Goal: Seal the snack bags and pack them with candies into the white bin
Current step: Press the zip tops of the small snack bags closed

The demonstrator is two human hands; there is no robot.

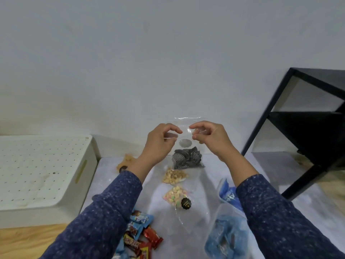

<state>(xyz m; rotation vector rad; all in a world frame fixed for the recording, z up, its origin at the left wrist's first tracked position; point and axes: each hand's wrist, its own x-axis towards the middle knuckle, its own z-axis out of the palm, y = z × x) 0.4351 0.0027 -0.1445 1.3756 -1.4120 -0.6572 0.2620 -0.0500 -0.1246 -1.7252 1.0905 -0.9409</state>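
I hold a clear snack bag (187, 157) of dark swirled cookies upright above the table. My left hand (160, 142) and my right hand (210, 137) each pinch its transparent upper part, close together. A grey round sticker sits on the bag between my hands. Below it on the table lie a bag of pale nuts (173, 176) and a bag of pastel candies (176, 197) with a black round sticker. Wrapped candies (139, 238) in blue and red lie at the near left. The white bin (43, 176) stands to the left, its perforated bottom showing.
A blue packet in a clear bag (226, 238) and another blue packet (228, 193) lie at the near right. A black metal shelf frame (298, 128) stands at the right. A tan item (127, 161) lies by the bin's corner. The wall is close behind the table.
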